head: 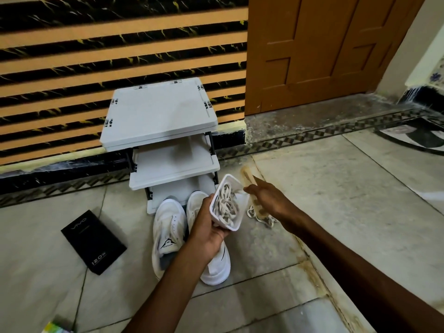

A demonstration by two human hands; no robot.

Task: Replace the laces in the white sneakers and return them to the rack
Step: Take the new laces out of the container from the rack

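Left hand (207, 227) grips the white tub (243, 203) of laces (225, 205), immediately left of the blurred right hand (264, 200), whose grasp cannot be determined.

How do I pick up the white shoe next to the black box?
Grip the sneaker by its heel rim from above, coming from the near side. It sits upright, opening facing up, heel toward you and toe toward the rack.

The sneakers (169, 227), rack (158, 111) and tub (243, 205) are showing white. The wall (96, 56) is displaying orange-and-black stripes, the box (93, 241) black.
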